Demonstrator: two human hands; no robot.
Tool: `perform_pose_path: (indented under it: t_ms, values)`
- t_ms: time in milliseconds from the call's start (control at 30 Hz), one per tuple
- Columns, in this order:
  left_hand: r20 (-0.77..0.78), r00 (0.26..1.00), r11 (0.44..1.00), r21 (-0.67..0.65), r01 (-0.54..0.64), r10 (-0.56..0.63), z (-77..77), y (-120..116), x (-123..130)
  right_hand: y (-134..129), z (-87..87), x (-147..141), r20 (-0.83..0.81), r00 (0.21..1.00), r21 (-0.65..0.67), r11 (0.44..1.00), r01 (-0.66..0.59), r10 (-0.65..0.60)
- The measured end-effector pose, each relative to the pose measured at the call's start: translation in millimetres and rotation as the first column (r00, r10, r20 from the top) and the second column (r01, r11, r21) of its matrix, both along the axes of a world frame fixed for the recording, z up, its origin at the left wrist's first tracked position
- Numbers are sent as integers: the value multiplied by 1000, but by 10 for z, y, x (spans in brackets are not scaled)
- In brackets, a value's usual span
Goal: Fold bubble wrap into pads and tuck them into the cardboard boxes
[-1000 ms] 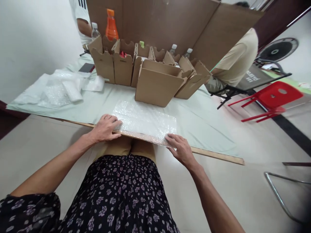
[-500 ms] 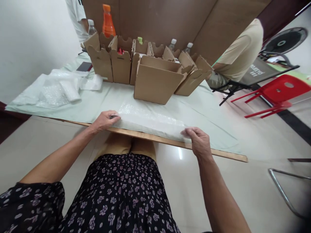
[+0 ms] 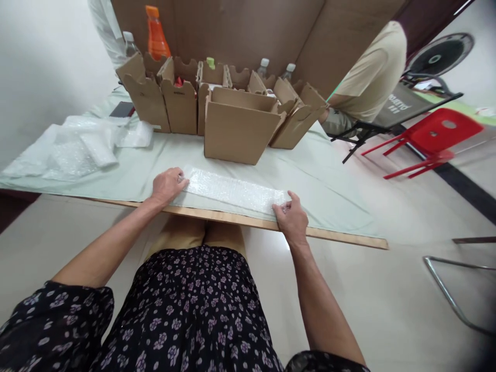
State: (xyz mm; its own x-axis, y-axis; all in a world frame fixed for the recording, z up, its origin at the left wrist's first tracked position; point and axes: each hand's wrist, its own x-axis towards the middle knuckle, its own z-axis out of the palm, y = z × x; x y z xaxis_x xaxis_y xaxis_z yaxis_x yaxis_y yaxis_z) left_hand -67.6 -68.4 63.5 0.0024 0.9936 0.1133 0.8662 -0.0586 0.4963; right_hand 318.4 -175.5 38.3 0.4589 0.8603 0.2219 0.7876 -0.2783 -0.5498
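Note:
A long folded strip of bubble wrap point(image 3: 232, 192) lies flat on the pale green cloth point(image 3: 329, 199), near the table's front edge. My left hand point(image 3: 168, 185) pinches its left end. At the right end, my right hand point(image 3: 292, 214) grips the wrap between thumb and fingers. Just behind the strip stands an open cardboard box point(image 3: 240, 129). More bubble wrap point(image 3: 72, 147) is heaped on the left of the table.
Several open cardboard holders point(image 3: 180, 103) stand in a row at the back, with an orange bottle point(image 3: 157, 36) behind them. Beyond the table's right side are a seated person point(image 3: 368, 77), a red chair point(image 3: 430, 135) and a fan point(image 3: 439, 56).
My right hand has moved left and the strip looks shorter and narrower, now folded over. My left hand stays at its left end. The whole view has shifted slightly.

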Motion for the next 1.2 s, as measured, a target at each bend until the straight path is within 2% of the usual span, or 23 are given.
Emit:
perform_pose_path:
  t_ms: [133, 267, 400, 467, 567, 600, 667, 767, 833, 933, 1000, 1100, 1133, 1200]
  values:
    - [-139, 990, 999, 33, -18, 23, 9, 18, -119, 77, 37, 138, 20, 999, -19, 1000, -24, 25]
    - [-79, 996, 996, -70, 46, -51, 0, 145, -190, 314, 145, 210, -40, 997, -81, 994, -73, 70]
    - [-35, 993, 992, -53, 115, -116, -2, 202, -157, 518, 286, 180, -119, 977, -109, 976, -190, 177]
    - [-17, 990, 990, -21, 138, -139, 17, 191, -174, 481, 352, 157, -176, 955, -90, 962, -256, 238]
    - [1, 987, 987, 7, 159, -159, 94, 217, -270, 214, 439, 72, -298, 907, -17, 949, -316, 297]
    - [2, 987, 987, 11, 161, -161, 134, 258, -306, 87, 465, 8, -376, 873, 14, 944, -331, 312]
    - [-8, 988, 988, 19, 154, -154, 225, 406, -354, -183, 502, -203, -595, 732, 80, 931, -357, 332]
    - [-39, 990, 990, 44, 135, -133, 362, 740, -299, -515, 472, -728, -777, 529, 113, 902, -416, 341]
    - [-50, 991, 989, 71, 126, -123, 439, 944, -176, -640, 368, -1136, -833, 429, 136, 881, -454, 350]
    - [-48, 994, 982, 155, 108, -102, 512, 1050, 38, -690, 141, -1621, -876, 351, 153, 879, -451, 332]
    - [-42, 995, 971, 219, 96, -89, 504, 930, 123, -675, 15, -1782, -893, 312, 168, 884, -435, 323]
    - [-41, 987, 951, 263, 160, -155, 376, 445, 77, -648, -65, -1799, -890, 310, 169, 875, -453, 333]
    - [-37, 975, 938, 265, 222, -220, 313, 218, 14, -643, -65, -1771, -886, 319, 158, 864, -477, 338]
    - [57, 887, 850, 321, 418, -458, 193, -274, -162, -635, -38, -1709, -886, 318, 136, 846, -516, 337]
